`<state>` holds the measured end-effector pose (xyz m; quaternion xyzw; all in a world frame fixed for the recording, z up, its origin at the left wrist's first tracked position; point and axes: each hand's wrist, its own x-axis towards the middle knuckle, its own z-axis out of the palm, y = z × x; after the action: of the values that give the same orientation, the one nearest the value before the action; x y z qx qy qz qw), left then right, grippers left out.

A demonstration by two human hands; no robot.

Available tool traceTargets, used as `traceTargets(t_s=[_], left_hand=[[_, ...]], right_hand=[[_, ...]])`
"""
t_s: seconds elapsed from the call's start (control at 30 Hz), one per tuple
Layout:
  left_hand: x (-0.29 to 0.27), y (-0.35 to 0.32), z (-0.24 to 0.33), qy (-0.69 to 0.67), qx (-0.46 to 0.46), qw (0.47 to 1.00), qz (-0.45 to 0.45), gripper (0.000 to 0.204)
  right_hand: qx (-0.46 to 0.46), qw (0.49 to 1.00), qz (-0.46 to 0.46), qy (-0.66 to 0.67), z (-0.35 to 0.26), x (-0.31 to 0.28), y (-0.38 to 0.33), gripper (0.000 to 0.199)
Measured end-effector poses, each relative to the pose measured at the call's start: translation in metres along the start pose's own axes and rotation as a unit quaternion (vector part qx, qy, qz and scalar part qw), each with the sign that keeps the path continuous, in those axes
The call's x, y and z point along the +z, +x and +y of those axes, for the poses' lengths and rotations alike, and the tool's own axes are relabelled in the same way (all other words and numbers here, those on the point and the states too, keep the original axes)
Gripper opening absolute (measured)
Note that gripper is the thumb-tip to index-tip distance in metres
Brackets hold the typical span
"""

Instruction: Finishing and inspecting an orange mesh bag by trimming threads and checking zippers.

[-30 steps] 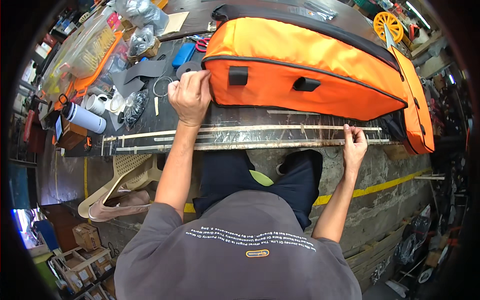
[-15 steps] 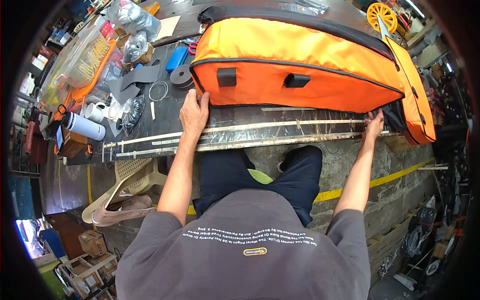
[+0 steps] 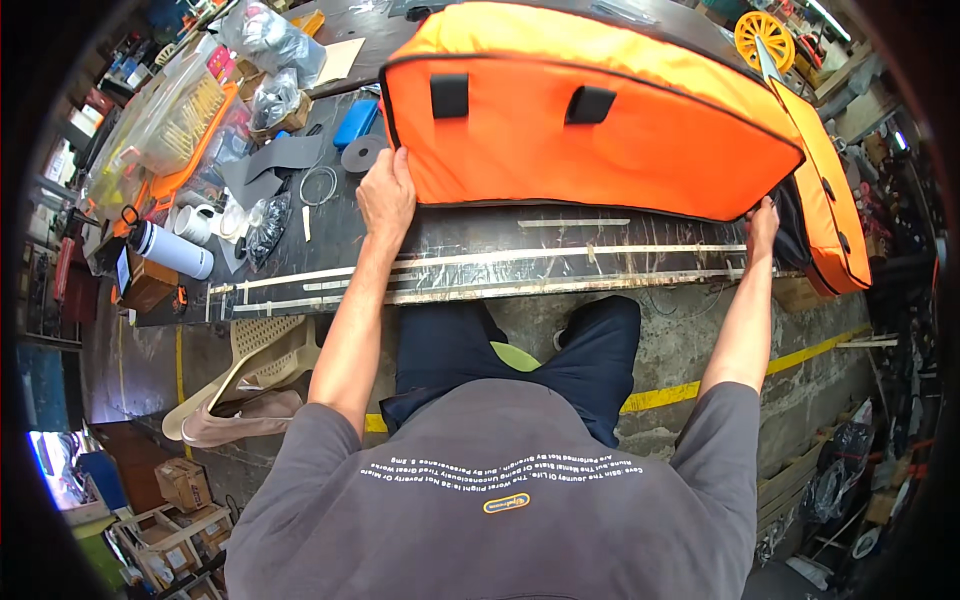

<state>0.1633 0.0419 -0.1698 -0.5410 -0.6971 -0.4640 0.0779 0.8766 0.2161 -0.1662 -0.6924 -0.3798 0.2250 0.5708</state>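
A large orange fabric bag (image 3: 590, 150) with black piping lies on the dark workbench, its near side tipped up toward me. Two short black straps (image 3: 450, 97) are fixed on that side. My left hand (image 3: 387, 192) is closed on the bag's lower left corner, fingers partly behind the fabric. At the lower right corner, my right hand (image 3: 762, 222) grips the edge, its fingertips partly hidden. Beside the right hand, an orange flap with black trim (image 3: 830, 190) hangs over the bench's right end.
The workbench (image 3: 470, 235) has pale measuring strips along its near edge. On its left are a roll of grey tape (image 3: 363, 154), a blue case (image 3: 356, 122), a white bottle (image 3: 172, 250) and plastic bins (image 3: 180, 115). A beige chair (image 3: 250, 365) stands below left.
The bag's near side has tilted up, showing more of its orange panel and straps. My left hand has risen slightly with its corner; my right hand has shifted a little right and up.
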Motion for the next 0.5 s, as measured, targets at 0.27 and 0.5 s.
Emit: traceTargets(t_s=[0.27,0.5], left_hand=[[-0.092,0.029,0.019,0.079,-0.039,0.995,-0.042,0.043],[-0.109,0.035,0.037,0.06,-0.035,0.993,-0.093,0.047]], right_hand=[[-0.133,0.97,0.01,-0.202,-0.081,-0.006,-0.027,0.061],[-0.149,0.972,-0.007,-0.181,-0.118,-0.045,-0.026,0.059]])
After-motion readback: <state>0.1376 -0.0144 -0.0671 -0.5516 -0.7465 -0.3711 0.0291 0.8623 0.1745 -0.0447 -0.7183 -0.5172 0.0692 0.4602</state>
